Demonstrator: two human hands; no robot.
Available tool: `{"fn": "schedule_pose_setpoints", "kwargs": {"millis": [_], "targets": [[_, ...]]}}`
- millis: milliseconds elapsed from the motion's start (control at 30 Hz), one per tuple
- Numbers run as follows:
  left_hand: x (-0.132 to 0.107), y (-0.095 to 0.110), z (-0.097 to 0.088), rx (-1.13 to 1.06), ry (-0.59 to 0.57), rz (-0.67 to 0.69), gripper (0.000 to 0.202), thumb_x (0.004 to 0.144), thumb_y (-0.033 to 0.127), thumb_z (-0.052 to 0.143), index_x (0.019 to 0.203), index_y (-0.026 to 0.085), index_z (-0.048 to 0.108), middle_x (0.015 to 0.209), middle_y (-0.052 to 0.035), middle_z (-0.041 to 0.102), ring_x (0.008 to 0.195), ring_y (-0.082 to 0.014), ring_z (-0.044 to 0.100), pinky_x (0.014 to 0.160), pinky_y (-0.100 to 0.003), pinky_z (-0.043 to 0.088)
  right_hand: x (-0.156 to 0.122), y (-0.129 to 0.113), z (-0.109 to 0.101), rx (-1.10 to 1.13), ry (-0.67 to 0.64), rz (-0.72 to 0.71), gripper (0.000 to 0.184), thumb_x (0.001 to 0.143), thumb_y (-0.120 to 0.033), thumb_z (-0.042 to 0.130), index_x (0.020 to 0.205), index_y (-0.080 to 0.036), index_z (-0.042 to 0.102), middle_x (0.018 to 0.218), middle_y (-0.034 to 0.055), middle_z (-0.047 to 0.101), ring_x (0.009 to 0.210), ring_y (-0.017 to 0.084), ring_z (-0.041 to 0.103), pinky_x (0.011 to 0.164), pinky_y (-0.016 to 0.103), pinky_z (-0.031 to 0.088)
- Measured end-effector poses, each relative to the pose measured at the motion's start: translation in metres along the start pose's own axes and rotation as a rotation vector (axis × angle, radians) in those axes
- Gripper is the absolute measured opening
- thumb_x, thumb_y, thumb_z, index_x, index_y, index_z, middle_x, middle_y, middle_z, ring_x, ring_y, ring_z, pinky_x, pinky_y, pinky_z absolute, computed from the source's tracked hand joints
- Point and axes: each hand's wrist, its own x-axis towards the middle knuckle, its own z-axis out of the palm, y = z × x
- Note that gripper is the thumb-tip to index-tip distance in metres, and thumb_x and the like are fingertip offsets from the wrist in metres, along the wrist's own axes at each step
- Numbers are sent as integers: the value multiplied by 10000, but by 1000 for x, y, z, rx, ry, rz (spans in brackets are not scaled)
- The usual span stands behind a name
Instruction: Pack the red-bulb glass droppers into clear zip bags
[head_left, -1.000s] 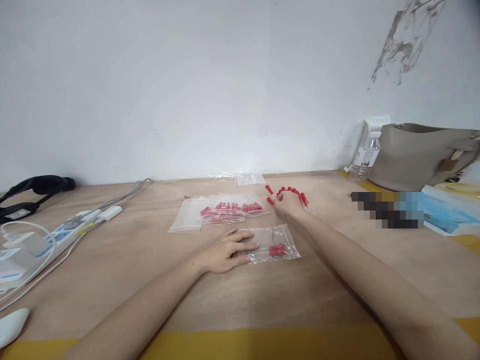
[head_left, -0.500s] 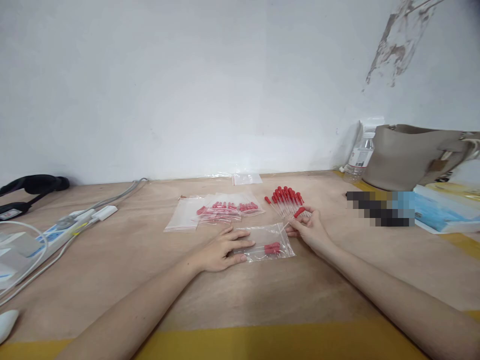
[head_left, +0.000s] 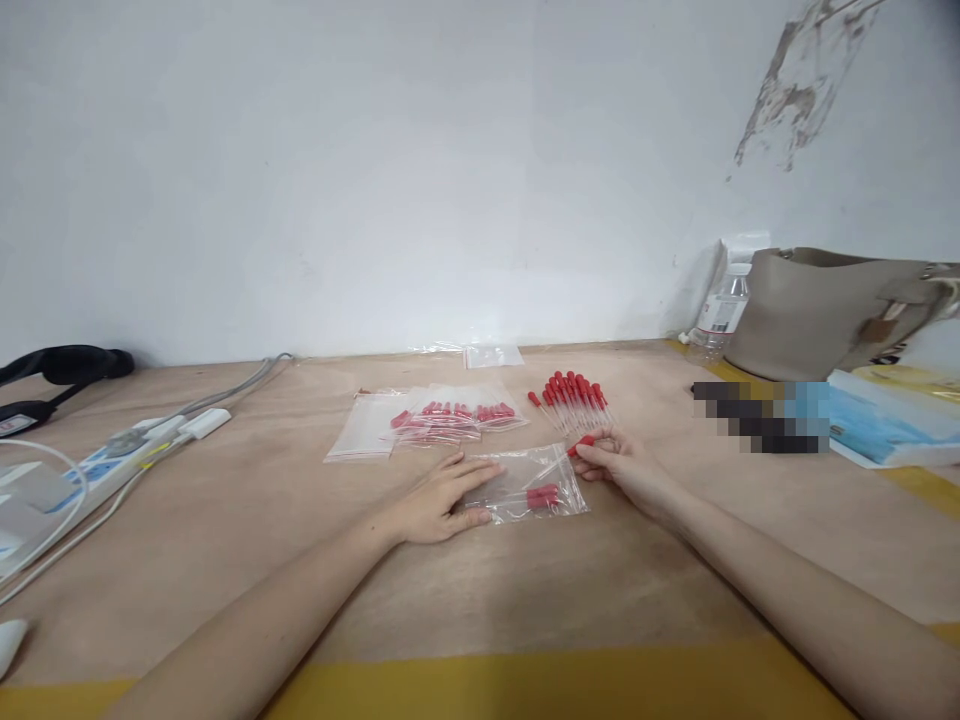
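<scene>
My left hand [head_left: 439, 497] lies flat with fingers stretched out on the left end of a clear zip bag [head_left: 536, 470] that holds a few red-capped droppers [head_left: 541, 494]. My right hand [head_left: 619, 462] pinches one red-capped dropper [head_left: 579, 443] at the bag's open right edge. Just beyond that hand lies a loose bunch of red-capped droppers [head_left: 574, 393]. Further left, filled zip bags [head_left: 454, 415] lie in a small heap on the wooden table [head_left: 247, 520].
An empty zip bag [head_left: 491, 355] lies by the wall. A power strip with cables [head_left: 112, 455] and a black strap [head_left: 56, 370] are at the left. A water bottle [head_left: 720, 310], a beige bag [head_left: 832, 310] and a blue packet [head_left: 892, 420] sit at the right.
My right hand left the loose bunch with one dropper and drew back to the bag's opening. My left hand stayed on the bag.
</scene>
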Motion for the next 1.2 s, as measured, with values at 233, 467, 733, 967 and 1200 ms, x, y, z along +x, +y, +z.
{"fn": "schedule_pose_setpoints", "kwargs": {"millis": [233, 467, 733, 967, 1200], "targets": [[0, 0, 0, -5, -1, -2, 541, 877, 449, 398, 1357, 292, 206, 1381, -26, 324, 1262, -208, 293, 1070, -433, 119, -1, 9, 3, -520, -69, -275, 266, 552, -371, 698, 661, -168, 565, 587, -18, 544, 556, 110, 504, 502, 227, 408], [1, -2, 1, -5, 12, 9, 524, 873, 442, 409, 1347, 294, 240, 1377, -27, 331, 1259, -217, 300, 1065, -440, 128, -3, 12, 13, -690, -135, -421, 161, 690, -325, 575, 701, -186, 655, 858, 48, 569, 806, 159, 529, 710, 285, 428], [0, -5, 3, -1, -9, 7, 467, 875, 441, 406, 1315, 310, 319, 1387, -26, 313, 1271, -212, 279, 1060, -452, 119, 24, -15, 3, -877, -41, -357, 169, 683, -288, 538, 734, -162, 637, 655, 8, 611, 587, 121, 528, 567, 231, 404], [0, -4, 2, -5, -11, 8, 467, 875, 436, 408, 1315, 305, 322, 1389, -24, 308, 1273, -210, 276, 1064, -445, 115, 75, -29, 43, -1363, 216, -245, 226, 755, -317, 498, 816, -149, 636, 863, 108, 642, 836, 219, 590, 698, 295, 409], [0, -4, 1, 7, -17, 20, 470, 877, 418, 412, 1322, 305, 309, 1389, -25, 308, 1271, -204, 282, 1064, -442, 119, 87, -29, 73, -1390, 288, -144, 341, 810, -348, 426, 967, -105, 605, 1031, 195, 579, 920, 261, 578, 722, 331, 422]]}}
